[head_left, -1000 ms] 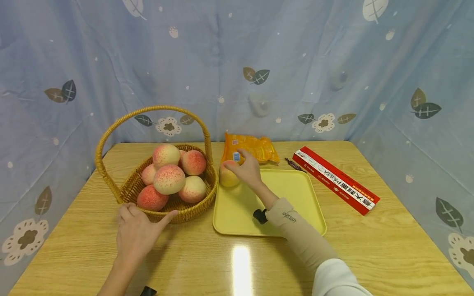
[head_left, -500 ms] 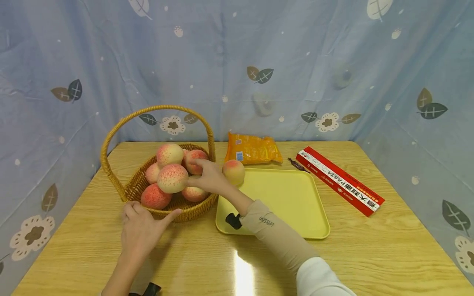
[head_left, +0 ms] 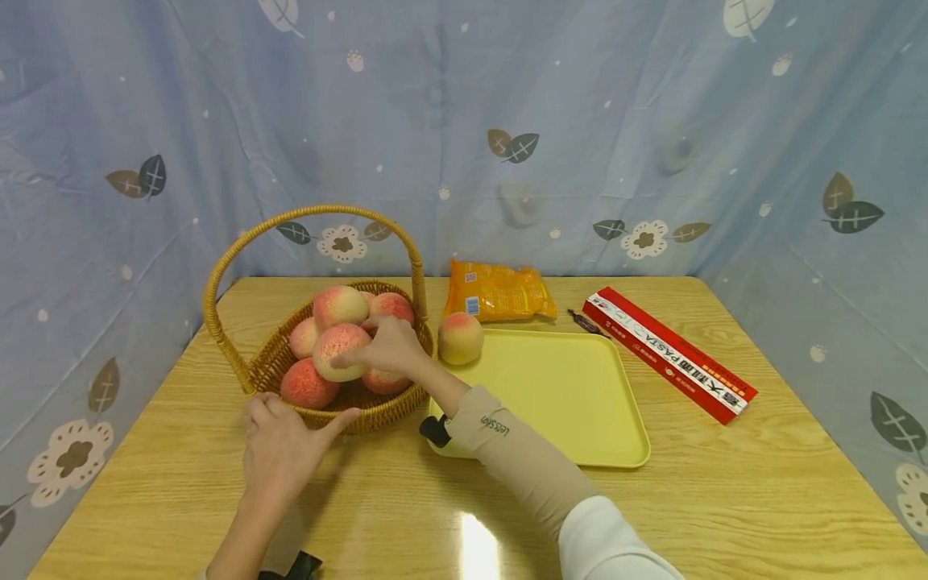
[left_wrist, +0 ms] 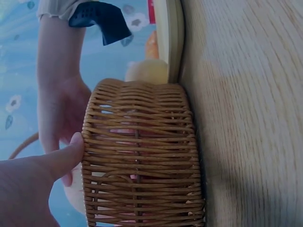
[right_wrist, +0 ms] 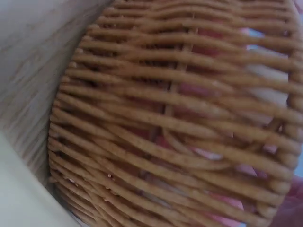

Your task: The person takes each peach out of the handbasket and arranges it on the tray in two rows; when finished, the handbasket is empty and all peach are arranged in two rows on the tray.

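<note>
Right arm's kinda two-tone: a fairly snug tan sleeve (head_left: 525,455) from the wrist up, with a white sleeve (head_left: 609,544) above it. There's small dark lettering (head_left: 495,425) near the cuff, looks like "Letsson" but it's too tiny to swear to. A chunky dark wrist piece (head_left: 435,431) sits right by that cuff; the left wrist view shows little dots on it and a wide, angled end. Another black piece (head_left: 303,565) by the left forearm (head_left: 242,532), mostly cut off. Both hands (head_left: 283,447) are bare.

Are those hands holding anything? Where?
Left hand: on the basket at its near rim. Right hand: on the front peach, at its right side. Can't tell if either grips.
</note>
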Tool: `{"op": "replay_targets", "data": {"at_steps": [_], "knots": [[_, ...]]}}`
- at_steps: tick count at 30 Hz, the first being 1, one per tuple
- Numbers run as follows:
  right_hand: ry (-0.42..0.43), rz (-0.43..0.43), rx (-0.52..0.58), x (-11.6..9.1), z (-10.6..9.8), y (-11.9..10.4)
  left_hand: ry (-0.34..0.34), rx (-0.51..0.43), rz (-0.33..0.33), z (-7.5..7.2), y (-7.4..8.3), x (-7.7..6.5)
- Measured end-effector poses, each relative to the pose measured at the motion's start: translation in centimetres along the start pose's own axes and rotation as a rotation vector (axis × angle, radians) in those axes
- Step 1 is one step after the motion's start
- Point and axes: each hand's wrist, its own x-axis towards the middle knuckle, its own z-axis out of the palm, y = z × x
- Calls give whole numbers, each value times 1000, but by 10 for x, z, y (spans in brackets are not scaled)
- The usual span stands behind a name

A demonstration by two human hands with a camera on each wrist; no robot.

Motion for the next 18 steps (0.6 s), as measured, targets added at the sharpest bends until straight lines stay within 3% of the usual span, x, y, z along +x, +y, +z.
{"op": "replay_targets", "data": {"at_steps": [6, 11, 18], "knots": [[42, -30, -70, -7, 2, -2, 32, 17, 18, 1, -1, 0], [74, -36, -59, -17, -3, 0, 24, 19, 23, 2, 0, 0], [72, -71, 234, -31, -22, 6, 18, 17, 16, 2, -1, 1]]}}
